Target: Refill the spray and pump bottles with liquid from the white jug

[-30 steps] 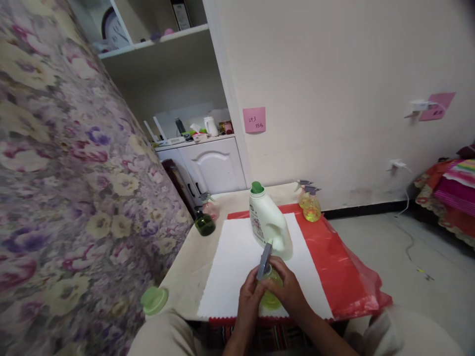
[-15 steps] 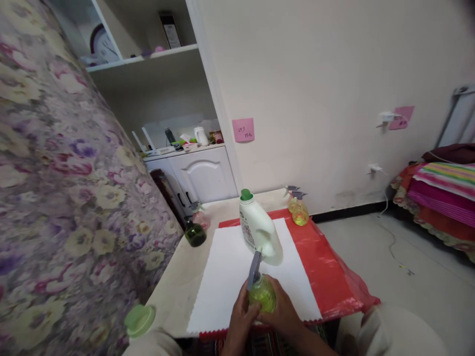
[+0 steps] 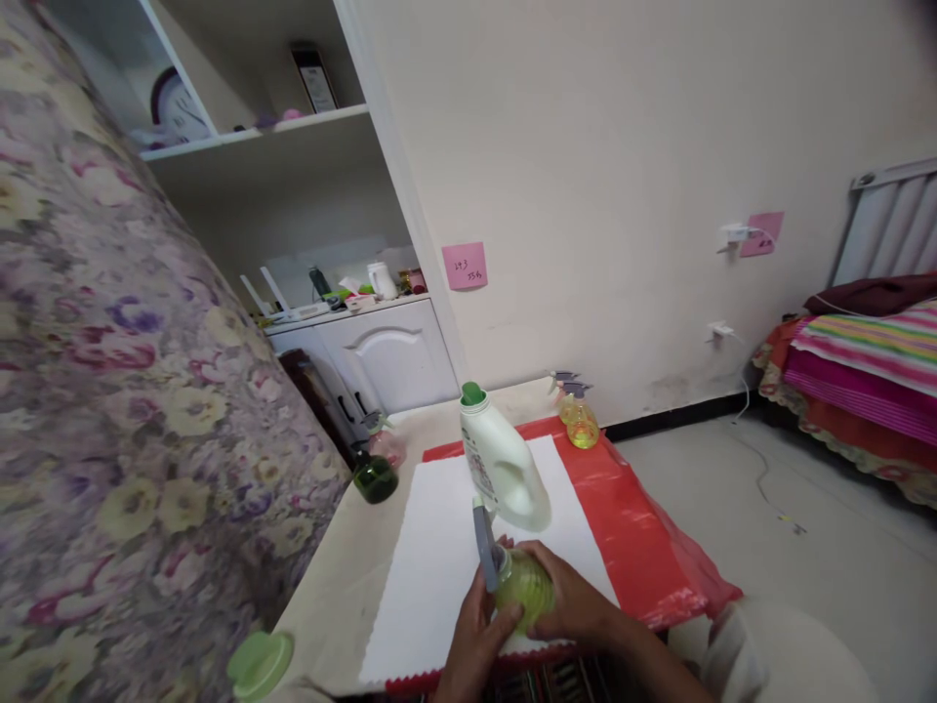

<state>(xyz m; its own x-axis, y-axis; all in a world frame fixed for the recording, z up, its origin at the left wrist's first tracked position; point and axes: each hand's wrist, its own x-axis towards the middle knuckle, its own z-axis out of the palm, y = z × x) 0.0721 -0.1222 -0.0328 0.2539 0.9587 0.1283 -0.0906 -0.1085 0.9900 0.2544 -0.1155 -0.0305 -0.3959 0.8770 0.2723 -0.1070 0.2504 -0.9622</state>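
Both of my hands are wrapped around a spray bottle (image 3: 525, 583) of yellow-green liquid with a grey trigger head (image 3: 484, 545). It tilts to the left above the near part of a white sheet (image 3: 421, 576). My left hand (image 3: 479, 625) grips its left and lower side, thumb across the front. My right hand (image 3: 575, 598) is closed around its right side. Just beyond stands a large pale green jug (image 3: 505, 464) with a handle and a green top (image 3: 472, 394); it is upright on the sheet and apart from my fingers.
Red plastic (image 3: 644, 547) lies under the sheet's right side. Two yellow spray bottles (image 3: 583, 426) stand at the back right. A dark green bottle (image 3: 376, 478) and a pinkish spray bottle (image 3: 387, 446) are at the left edge. A light green cap-like container (image 3: 260, 664) sits near left.
The spray bottle has tipped further to the left in my hands, its base swinging right. My view has shifted slightly to the right. The jug stays standing on the sheet.
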